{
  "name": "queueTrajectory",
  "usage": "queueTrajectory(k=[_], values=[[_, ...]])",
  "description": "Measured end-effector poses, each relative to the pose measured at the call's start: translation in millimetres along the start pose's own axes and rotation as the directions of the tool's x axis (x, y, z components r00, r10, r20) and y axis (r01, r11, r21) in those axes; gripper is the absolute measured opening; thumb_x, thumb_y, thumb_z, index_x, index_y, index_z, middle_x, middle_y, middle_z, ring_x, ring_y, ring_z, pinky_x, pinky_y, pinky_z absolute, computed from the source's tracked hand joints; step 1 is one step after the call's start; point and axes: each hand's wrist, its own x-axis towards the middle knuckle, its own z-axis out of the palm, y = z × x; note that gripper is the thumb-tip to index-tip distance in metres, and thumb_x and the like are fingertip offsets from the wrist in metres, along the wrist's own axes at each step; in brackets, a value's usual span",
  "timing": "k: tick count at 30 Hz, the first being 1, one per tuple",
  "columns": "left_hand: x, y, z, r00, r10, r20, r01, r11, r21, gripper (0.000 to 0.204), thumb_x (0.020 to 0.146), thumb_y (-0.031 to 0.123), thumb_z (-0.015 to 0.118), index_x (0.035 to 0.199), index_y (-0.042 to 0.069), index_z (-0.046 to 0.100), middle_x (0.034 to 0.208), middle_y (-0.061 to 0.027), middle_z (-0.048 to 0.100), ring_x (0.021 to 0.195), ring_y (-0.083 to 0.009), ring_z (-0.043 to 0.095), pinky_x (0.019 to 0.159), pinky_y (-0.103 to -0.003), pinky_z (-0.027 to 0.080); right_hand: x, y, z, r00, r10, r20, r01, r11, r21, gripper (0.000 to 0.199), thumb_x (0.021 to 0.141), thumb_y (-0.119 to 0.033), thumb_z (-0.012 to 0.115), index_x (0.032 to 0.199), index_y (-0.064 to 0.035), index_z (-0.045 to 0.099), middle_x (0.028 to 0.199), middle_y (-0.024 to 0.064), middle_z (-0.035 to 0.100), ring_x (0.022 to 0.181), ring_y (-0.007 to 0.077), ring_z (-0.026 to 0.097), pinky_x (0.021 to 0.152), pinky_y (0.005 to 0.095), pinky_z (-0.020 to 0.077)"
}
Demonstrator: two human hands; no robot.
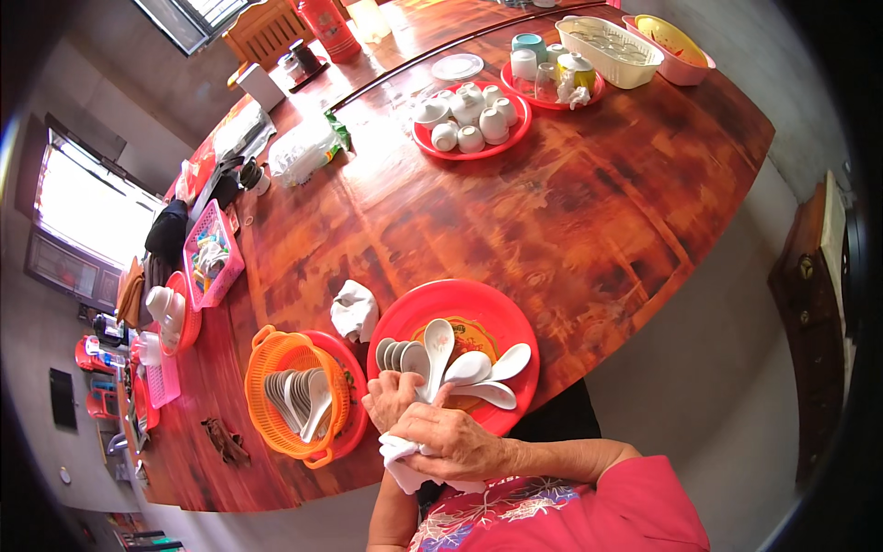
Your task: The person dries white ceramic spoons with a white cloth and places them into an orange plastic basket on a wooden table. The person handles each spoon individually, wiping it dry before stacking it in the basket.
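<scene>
A white soup spoon (439, 342) points away from me over a large red plate (501, 308), its handle running down to my hands. My left hand (393, 401) is closed around the handle end, which the fingers partly hide. My right hand (451, 436) grips a white cloth (405, 453) close beside it, thumb near the handle. On the plate's left, several nested spoons (413, 358) lie in a row. Loose white spoons (487, 395) fan out at the right. Left of the plate, an orange basket (260, 405) holds more stacked spoons (317, 403) and rests over another red plate (354, 377).
A crumpled white cloth (354, 311) lies beyond the basket. Further off stand a red tray of white cups (469, 109), another red tray with cups and a teapot (576, 70), and a cream basket (635, 75). A pink basket (230, 267) sits left. The wooden table's edge (635, 339) curves at right.
</scene>
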Motion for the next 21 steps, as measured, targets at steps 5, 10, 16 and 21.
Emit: queueTrajectory(k=[5,10,16,21], values=[[-2,-14,6,0.994,-0.053,0.096,0.056,0.998,-0.031,0.031,0.067,0.040,0.076,0.076,0.014,0.061,0.074,0.0000,0.054,0.073,-0.0220,0.053,0.061,-0.038,0.035,4,0,5,1.000,0.031,0.001,-0.031,0.999,0.024,0.023,0.078,-0.013,0.064,0.098,-0.0032,0.060,0.091,0.0120,0.056,0.088,0.0303,0.058,0.078,0.0382,0.0459],[11,0,-8,0.806,-0.361,0.469,0.404,0.915,0.008,0.036,0.081,0.045,0.064,0.082,0.009,0.057,0.073,-0.0096,0.063,0.072,-0.0303,0.062,0.062,-0.044,0.044,0,1,8,0.999,-0.039,-0.020,0.039,0.999,-0.016,0.023,0.077,-0.012,0.064,0.098,-0.0024,0.060,0.090,0.0125,0.057,0.087,0.0307,0.058,0.077,0.0383,0.0470],[9,-21,8,0.820,-0.287,0.495,0.513,0.752,-0.413,0.039,0.084,0.040,0.064,0.096,0.003,0.065,0.063,-0.0108,0.061,0.057,-0.0210,0.059,0.053,-0.036,0.045,-4,-6,1,1.000,-0.010,-0.003,0.010,1.000,-0.015,0.027,0.075,-0.007,0.065,0.102,-0.0025,0.060,0.094,0.0124,0.058,0.091,0.0290,0.058,0.081,0.0368,0.0479],[11,-25,13,0.817,-0.328,0.474,0.570,0.585,-0.578,0.039,0.082,0.040,0.067,0.089,0.002,0.067,0.069,-0.0168,0.065,0.063,-0.0277,0.065,0.057,-0.038,0.048,-10,-11,1,1.000,0.008,-0.002,-0.008,1.000,-0.013,0.029,0.075,-0.007,0.065,0.103,-0.0025,0.060,0.093,0.0126,0.057,0.091,0.0289,0.059,0.080,0.0370,0.0486]])
